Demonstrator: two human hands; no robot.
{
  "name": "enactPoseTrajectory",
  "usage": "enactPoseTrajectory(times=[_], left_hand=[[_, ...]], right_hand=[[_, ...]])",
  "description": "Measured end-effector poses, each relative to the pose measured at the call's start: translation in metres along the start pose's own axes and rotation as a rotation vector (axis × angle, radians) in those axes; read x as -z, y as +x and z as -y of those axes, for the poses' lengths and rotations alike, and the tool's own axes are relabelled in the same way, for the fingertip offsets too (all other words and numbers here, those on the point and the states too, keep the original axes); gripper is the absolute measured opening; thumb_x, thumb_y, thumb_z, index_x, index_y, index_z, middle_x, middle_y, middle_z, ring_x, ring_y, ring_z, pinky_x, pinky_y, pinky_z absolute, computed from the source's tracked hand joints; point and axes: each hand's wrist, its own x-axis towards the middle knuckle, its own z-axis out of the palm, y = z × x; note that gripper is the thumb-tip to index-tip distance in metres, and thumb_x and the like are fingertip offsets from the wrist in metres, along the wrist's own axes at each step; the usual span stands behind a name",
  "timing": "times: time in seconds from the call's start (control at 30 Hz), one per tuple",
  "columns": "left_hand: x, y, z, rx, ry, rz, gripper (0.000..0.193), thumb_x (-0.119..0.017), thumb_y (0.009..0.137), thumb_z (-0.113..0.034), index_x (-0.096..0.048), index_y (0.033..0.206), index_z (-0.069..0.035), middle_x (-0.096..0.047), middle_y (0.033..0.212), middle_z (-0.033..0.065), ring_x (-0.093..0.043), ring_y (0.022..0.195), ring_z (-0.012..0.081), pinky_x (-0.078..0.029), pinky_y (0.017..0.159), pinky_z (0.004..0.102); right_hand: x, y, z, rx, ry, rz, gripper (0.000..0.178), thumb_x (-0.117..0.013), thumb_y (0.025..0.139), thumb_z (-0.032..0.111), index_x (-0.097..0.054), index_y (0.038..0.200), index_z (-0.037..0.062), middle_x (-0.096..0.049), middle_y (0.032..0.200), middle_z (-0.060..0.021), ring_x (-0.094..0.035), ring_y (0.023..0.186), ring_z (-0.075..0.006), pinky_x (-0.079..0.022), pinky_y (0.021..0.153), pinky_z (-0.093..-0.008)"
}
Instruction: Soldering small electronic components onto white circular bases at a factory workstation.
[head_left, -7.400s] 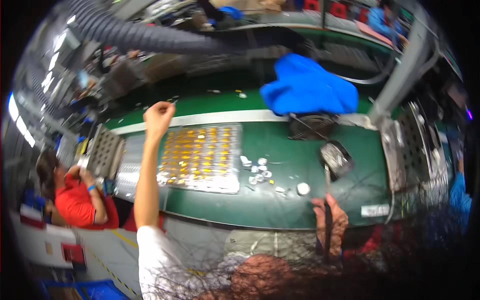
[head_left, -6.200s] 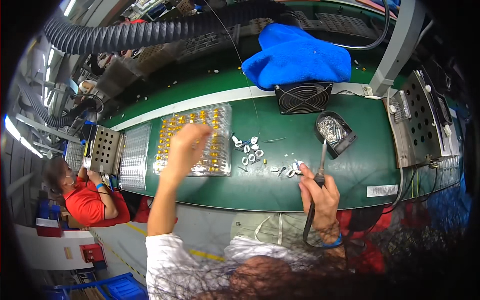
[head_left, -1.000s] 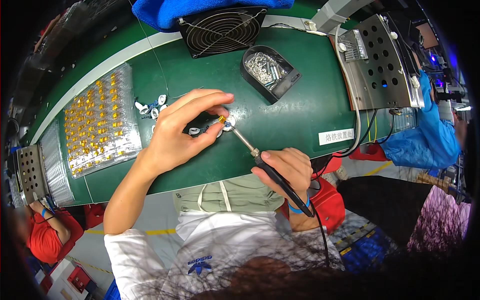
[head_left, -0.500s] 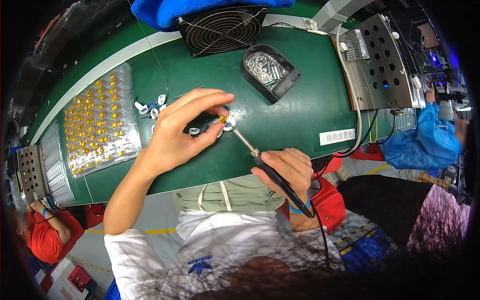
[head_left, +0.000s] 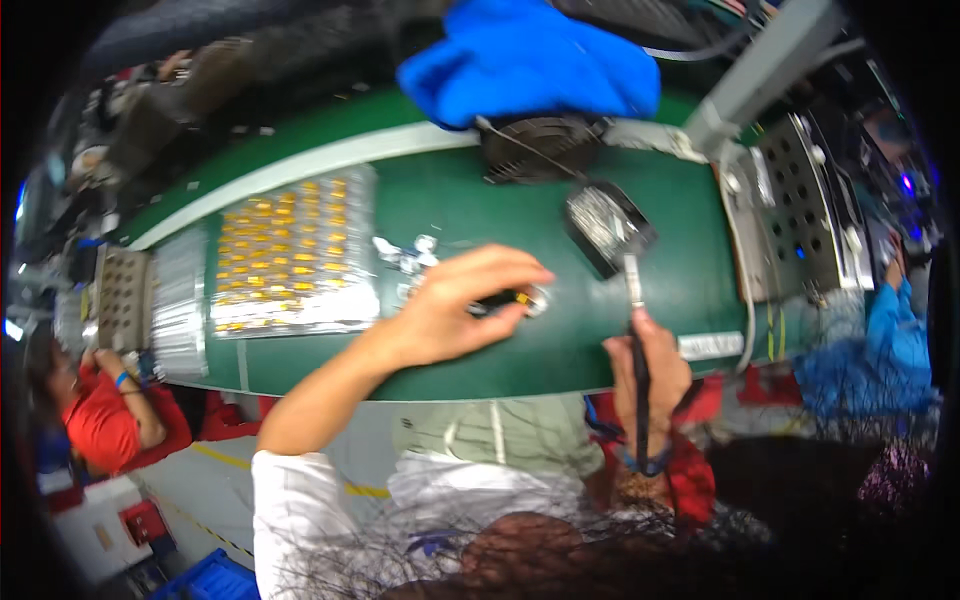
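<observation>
Black and yellow, the small component lies on the green surface, pinched between thumb and fingers of the left hand. Right of the component, the right hand is closed around a soldering iron; its tip points away into the black tip-cleaner holder. Risk: the hot tip could touch the left fingers if brought back carelessly, and a loose pinch could let the component shift. Left of the component sits a tray of yellow parts; beyond it, a fan.

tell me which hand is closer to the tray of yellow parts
Left. The left hand rests just right of the tray of yellow parts, pinching a small part; the right hand holds the soldering iron farther right.
</observation>
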Motion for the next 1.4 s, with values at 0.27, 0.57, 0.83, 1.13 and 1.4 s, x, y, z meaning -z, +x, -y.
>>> enactPoseTrajectory(times=[0.27,0.57,0.83,1.13,1.4], left_hand=[[0.095,-0.006,0.002,0.216,0.179,-0.152,0.018,-0.075,0.089,0.002,-0.075,0.107,0.002,-0.076,0.102,0.0102,-0.072,0.093,0.0162,-0.058,0.085,0.0304],[0.231,0.026,0.111,0.362,0.685,-0.435,0.024,-0.071,0.092,-0.003,-0.074,0.116,0.001,-0.078,0.108,0.0166,-0.076,0.1,0.0226,-0.059,0.09,0.0323],[0.318,-0.01,0.209,0.729,1.112,-0.448,0.026,-0.077,0.087,-0.026,-0.078,0.1,-0.004,-0.076,0.096,0.0215,-0.073,0.092,0.0408,-0.059,0.088,0.048],[0.302,-0.006,0.217,0.62,1.003,-0.429,0.018,-0.077,0.079,-0.01,-0.078,0.094,-0.001,-0.076,0.094,0.0226,-0.075,0.089,0.0381,-0.06,0.083,0.0423],[0.207,0.001,0.077,0.409,0.3,-0.55,0.013,-0.078,0.091,-0.004,-0.074,0.1,0.004,-0.073,0.098,0.0027,-0.066,0.088,0.0075,-0.054,0.08,0.023]], right_hand=[[-0.012,0.015,0.002,-0.02,0.045,-0.033,0.053,-0.078,0.083,-0.006,-0.062,0.134,-0.0058,-0.073,0.086,-0.0166,-0.07,0.075,-0.0304,-0.056,0.071,-0.0389],[-0.044,0.004,0.01,0.06,0.268,-0.033,0.045,-0.07,0.097,0.005,-0.058,0.139,-0.0053,-0.076,0.086,-0.0157,-0.077,0.079,-0.0257,-0.06,0.076,-0.0358],[-0.047,0.003,0.012,0.097,0.246,-0.079,0.045,-0.072,0.088,-0.008,-0.062,0.131,-0.008,-0.072,0.081,-0.0146,-0.072,0.068,-0.0278,-0.057,0.065,-0.0355],[-0.045,0.003,0.016,0.105,0.262,-0.105,0.047,-0.073,0.087,-0.008,-0.061,0.132,-0.0061,-0.072,0.082,-0.0144,-0.071,0.068,-0.0288,-0.056,0.062,-0.037],[-0.038,0.0,0.014,0.118,0.285,-0.087,0.046,-0.069,0.091,-0.005,-0.058,0.136,-0.0049,-0.075,0.087,-0.0156,-0.073,0.07,-0.0275,-0.058,0.065,-0.0366]])
